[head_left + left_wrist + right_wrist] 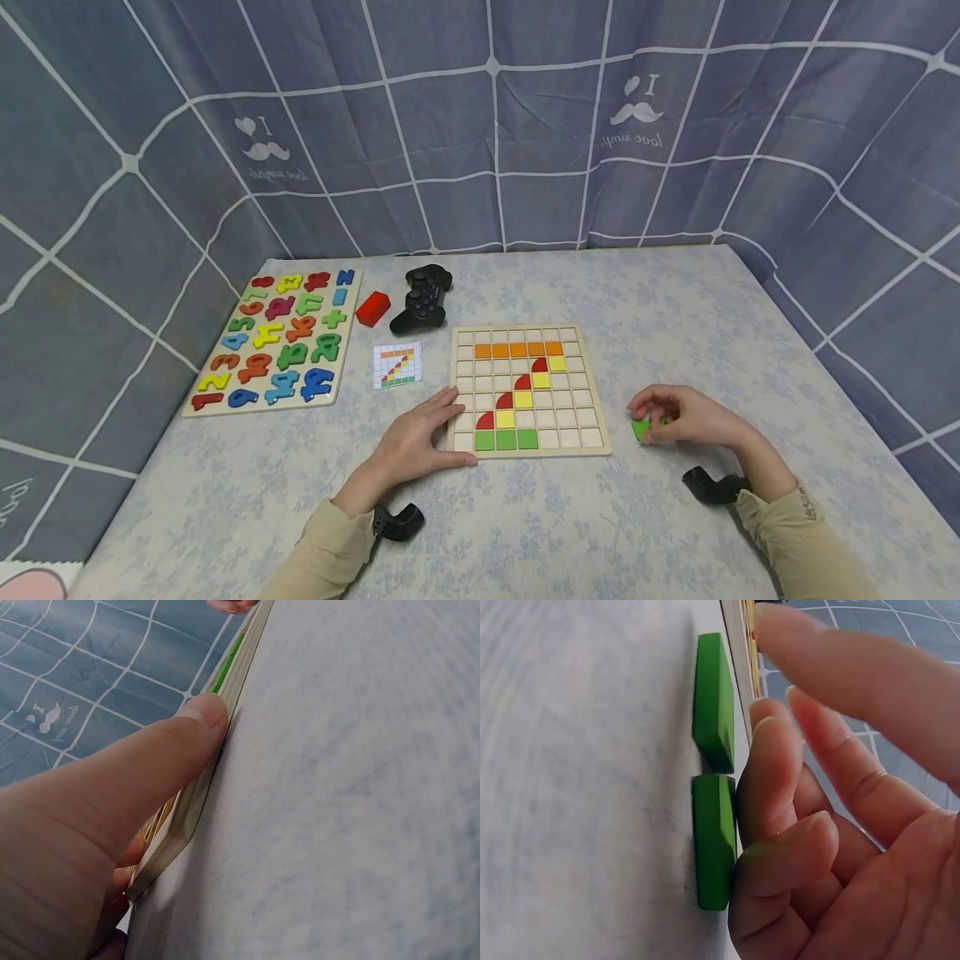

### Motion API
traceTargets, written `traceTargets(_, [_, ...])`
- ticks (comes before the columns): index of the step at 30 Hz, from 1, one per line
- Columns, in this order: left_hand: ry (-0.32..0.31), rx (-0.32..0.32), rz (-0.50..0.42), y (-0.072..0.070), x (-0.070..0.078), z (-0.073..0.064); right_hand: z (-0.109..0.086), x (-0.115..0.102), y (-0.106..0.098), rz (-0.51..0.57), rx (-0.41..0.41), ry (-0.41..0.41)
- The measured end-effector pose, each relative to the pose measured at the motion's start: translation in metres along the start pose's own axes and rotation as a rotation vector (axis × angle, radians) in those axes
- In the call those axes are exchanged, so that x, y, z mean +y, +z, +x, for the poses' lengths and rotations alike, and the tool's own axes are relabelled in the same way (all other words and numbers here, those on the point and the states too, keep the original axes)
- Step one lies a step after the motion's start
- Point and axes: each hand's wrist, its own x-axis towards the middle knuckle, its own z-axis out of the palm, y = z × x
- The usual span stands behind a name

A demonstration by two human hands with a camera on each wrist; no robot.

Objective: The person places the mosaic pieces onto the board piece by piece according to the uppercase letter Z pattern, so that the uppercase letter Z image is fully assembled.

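A wooden grid board [551, 417] lies at mid-table, filled partly with orange squares [519, 350], red rounded pieces [504, 402], yellow squares [522, 400] and three green squares [506, 439]. My left hand [416, 433] rests at its near left corner, the thumb [201, 712] against the front edge and the fingers along the left side. To the right of the board, my right hand [686, 417] is low over two loose green tiles [640, 429]. In the right wrist view, loosely bent fingers touch the lower green tile [714, 847]; the upper tile [714, 701] is apart from them.
A small pattern card [397, 365] lies left of the board. Behind it are a red block [372, 308] and a black game controller [423, 300]. A number puzzle board [341, 367] sits at the far left. A tiled-pattern curtain [480, 125] encloses the table.
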Motion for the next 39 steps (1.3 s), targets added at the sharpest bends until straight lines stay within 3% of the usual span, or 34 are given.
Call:
traceTargets(10, [0.001, 0.002, 0.003, 0.0004, -0.0006, 0.0001, -0.0010, 0.0045, 0.0006, -0.022, 0.006, -0.041])
traceTargets(31, [0.011, 0.008, 0.014, 0.0012, -0.0018, 0.0006, -0.0005, -0.0031, 0.0027, -0.082, 0.046, 0.033])
traceTargets(39, [0.016, 0.010, 0.018, 0.0016, -0.0022, 0.0001, 0.0031, 0.0025, 0.0058, -0.097, 0.066, 0.009])
